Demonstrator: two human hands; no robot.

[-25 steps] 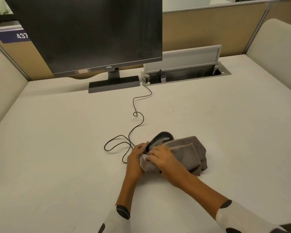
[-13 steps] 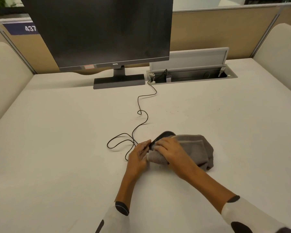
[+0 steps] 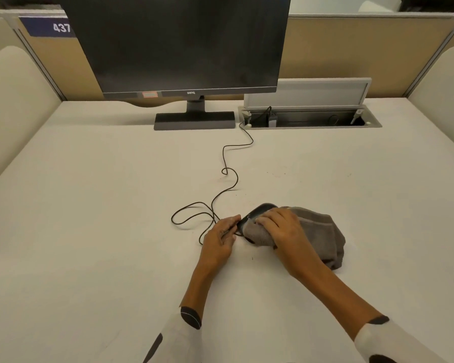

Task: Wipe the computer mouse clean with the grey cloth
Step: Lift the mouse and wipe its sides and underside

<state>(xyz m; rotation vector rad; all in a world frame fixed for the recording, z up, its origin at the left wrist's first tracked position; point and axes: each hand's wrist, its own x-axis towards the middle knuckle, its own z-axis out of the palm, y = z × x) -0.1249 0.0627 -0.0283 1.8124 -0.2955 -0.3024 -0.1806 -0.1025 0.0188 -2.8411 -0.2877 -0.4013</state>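
The computer mouse (image 3: 258, 211) sat low and centre in the frame on the table (image 3: 89, 231), gripped at its end by the left hand (image 3: 219, 238) while the right hand (image 3: 282, 227) pressed the bunched grey cloth (image 3: 317, 231) over it. Short firm strokes would suit. Its cable (image 3: 228, 174) looped just left, liable to snag; the monitor (image 3: 178, 48) stood well clear.

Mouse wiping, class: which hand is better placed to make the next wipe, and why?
Right. The right hand already presses the grey cloth onto the mouse; the left hand only steadies its near end.

Dim warm overhead light, soft focus, bowed edges.
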